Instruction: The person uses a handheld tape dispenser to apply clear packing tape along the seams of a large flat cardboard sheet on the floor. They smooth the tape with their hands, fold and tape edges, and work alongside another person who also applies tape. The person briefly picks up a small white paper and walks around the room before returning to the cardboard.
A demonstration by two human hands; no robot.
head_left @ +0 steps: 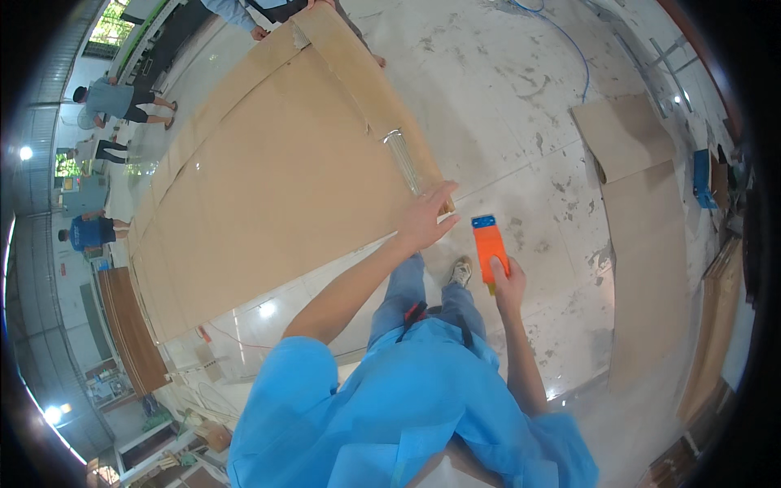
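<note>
A large flat panel wrapped in brown cardboard stretches away ahead of me to the left. Strips of clear tape lie along its right edge, near the close corner. My left hand rests at that corner, fingers stretched out and apart, gripping nothing. To its right, over the floor, my right hand is closed around an orange tape dispenser with a blue end pointing away from me. The dispenser is apart from the panel.
At the panel's far end a person in a light blue shirt has hands by it. Cardboard sheets lie on the floor at right, near a blue box. A blue hose crosses the far floor. Other people stand far left.
</note>
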